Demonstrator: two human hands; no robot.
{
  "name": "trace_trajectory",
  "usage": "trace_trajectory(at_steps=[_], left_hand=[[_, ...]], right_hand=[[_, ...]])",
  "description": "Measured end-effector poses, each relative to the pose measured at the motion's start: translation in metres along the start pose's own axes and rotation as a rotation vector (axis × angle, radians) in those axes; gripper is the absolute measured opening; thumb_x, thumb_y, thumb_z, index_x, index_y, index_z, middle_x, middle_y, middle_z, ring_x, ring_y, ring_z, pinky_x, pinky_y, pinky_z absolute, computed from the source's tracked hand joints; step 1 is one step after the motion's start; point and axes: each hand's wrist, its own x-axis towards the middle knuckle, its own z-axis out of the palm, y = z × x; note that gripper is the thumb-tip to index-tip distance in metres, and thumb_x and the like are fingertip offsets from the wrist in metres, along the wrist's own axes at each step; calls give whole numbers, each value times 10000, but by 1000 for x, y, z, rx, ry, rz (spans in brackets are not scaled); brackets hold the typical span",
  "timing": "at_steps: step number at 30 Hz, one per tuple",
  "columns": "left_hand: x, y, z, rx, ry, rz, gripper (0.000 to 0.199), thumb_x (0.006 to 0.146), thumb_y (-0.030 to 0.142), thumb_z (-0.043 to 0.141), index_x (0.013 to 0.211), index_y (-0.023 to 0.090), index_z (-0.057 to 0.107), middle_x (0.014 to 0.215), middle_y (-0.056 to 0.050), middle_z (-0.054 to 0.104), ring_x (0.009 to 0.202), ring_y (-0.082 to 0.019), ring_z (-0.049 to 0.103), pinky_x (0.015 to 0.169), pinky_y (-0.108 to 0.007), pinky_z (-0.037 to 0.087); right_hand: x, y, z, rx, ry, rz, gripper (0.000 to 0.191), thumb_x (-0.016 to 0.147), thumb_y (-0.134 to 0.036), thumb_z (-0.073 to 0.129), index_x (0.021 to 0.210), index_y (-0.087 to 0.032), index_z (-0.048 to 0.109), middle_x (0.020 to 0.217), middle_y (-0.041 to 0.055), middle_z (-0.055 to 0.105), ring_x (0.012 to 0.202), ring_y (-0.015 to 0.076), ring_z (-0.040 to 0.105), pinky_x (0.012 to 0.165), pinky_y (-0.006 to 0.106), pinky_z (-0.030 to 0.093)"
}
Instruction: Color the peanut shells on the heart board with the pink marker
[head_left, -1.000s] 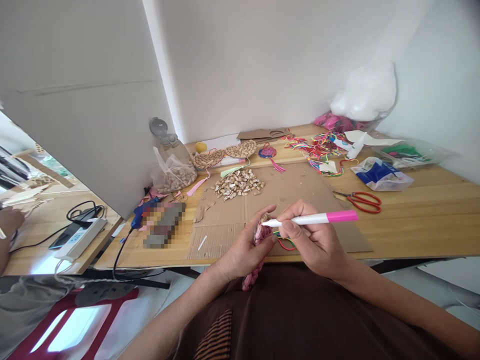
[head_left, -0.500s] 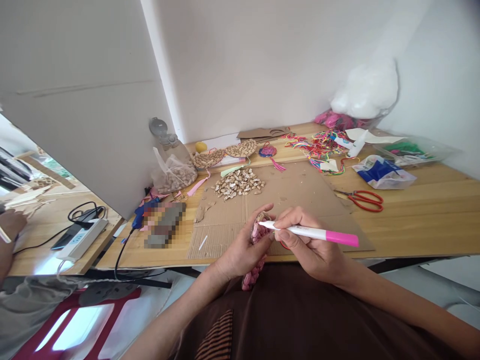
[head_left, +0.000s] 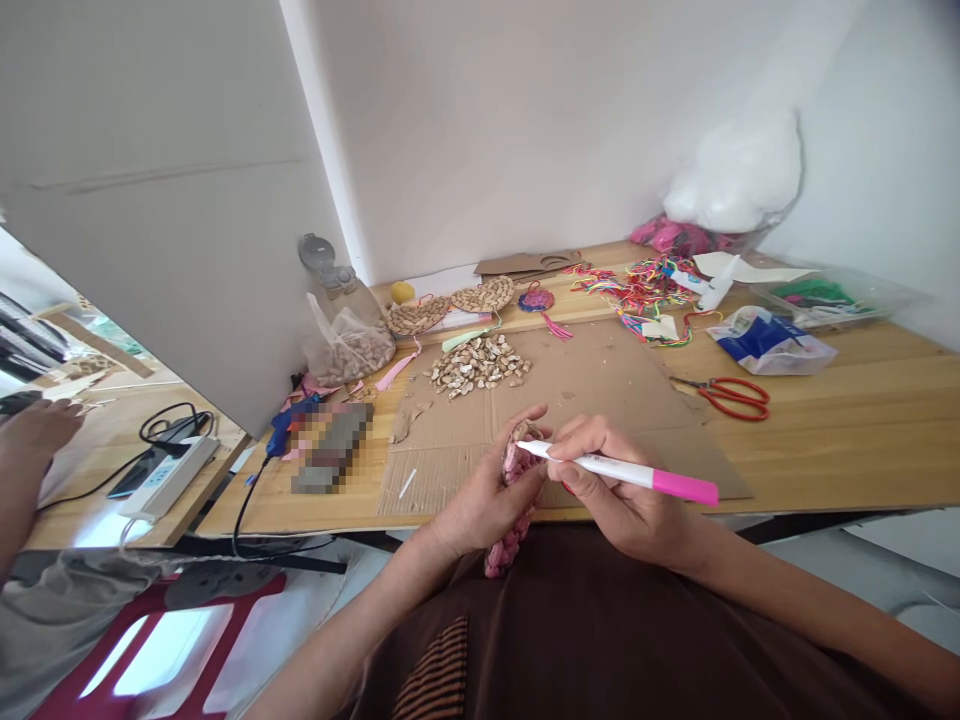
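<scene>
My left hand (head_left: pixel 495 500) is closed around a disc covered in pink-tinted shells (head_left: pixel 506 550), held on edge at the front of the table. Fingers and palm hide much of its face. In my right hand (head_left: pixel 619 490) is a white marker pen (head_left: pixel 615 468) with a pink end, gripped between thumb and fingers. Its tip rests on or very close to the disc's upper part. Beneath both hands lies a cardboard sheet (head_left: pixel 592 390). A heap of split peanut shells (head_left: pixel 478 366) sits on that sheet, beyond my left hand.
Red-handled scissors (head_left: pixel 735 397) and a blue-white bag (head_left: pixel 772 342) lie right, near tangled coloured cords (head_left: pixel 645 290). Left are a bag of peanuts (head_left: pixel 349 345), a blue glue gun (head_left: pixel 289 420) and a power strip (head_left: pixel 169 478). Another person's hand (head_left: pixel 45 425) shows far left.
Both my hands stay nearly in place, with the pen tip still at the disc. At far left, the other person's hand has moved up and further into view.
</scene>
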Motion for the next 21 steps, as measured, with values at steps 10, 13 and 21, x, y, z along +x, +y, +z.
trace_trajectory(at_steps=[10, 13, 21], left_hand=[[1, 1, 1, -23, 8, 0, 565, 961, 309, 589, 1473, 229, 364, 1279, -119, 574, 1136, -241, 595, 1003, -415, 479], [1, -1, 1, -49, 8, -2, 569, 963, 290, 581, 1480, 218, 353, 1278, -117, 569, 1116, -221, 601, 1010, -398, 472], [2, -3, 0, -29, 34, -14, 570, 953, 289, 594, 1474, 216, 374, 1260, -118, 563, 1068, -210, 606, 1013, -415, 472]], right_hand=[[-3, 2, 1, 4, 33, 38, 79, 986, -185, 555, 1044, -230, 586, 913, 16, 595, 831, 158, 583, 737, 313, 463], [-3, 1, 1, -10, -4, 43, 81, 987, -182, 550, 1043, -229, 583, 915, 16, 592, 835, 158, 583, 743, 312, 460], [1, -7, 2, -86, -7, -63, 102, 967, -136, 548, 1028, -214, 575, 934, 27, 585, 872, 158, 589, 771, 311, 469]])
